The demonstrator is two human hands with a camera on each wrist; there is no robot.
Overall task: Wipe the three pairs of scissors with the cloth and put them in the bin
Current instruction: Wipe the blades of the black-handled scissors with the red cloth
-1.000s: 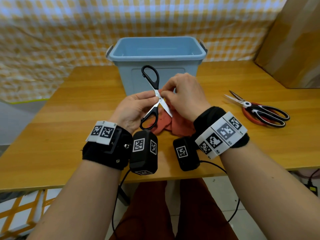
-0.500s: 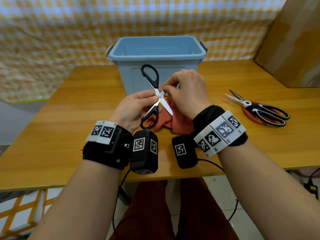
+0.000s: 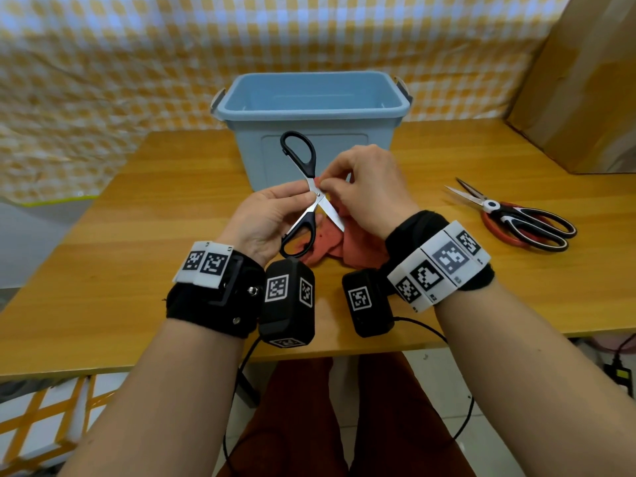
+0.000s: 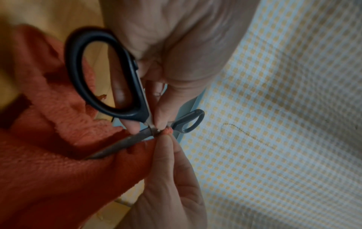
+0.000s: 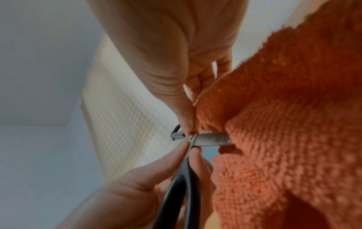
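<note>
Black-handled scissors (image 3: pixel 307 173) (image 4: pixel 105 74) (image 5: pixel 180 193) are held spread wide in the air in front of the blue bin (image 3: pixel 311 108). My left hand (image 3: pixel 272 215) (image 4: pixel 156 120) pinches them at the pivot. My right hand (image 3: pixel 364 191) (image 5: pixel 188 124) pinches the orange-red cloth (image 3: pixel 340 242) (image 4: pixel 49 162) (image 5: pixel 284 124) against the scissors just above the pivot; the rest of the cloth hangs under one blade. Two more pairs, one red-handled (image 3: pixel 495 228) under one black-and-white (image 3: pixel 523 222), lie on the table at the right.
The wooden table (image 3: pixel 120 253) carries the bin at its far middle. A brown cardboard box (image 3: pixel 581 80) stands at the back right. A yellow-checked sheet (image 3: pixel 103 63) covers the wall behind. Cables hang from the wrist cameras below the table's front edge.
My right hand has slid the cloth up the blade to the pivot. The scissors have stayed spread in my left hand and risen slightly.
</note>
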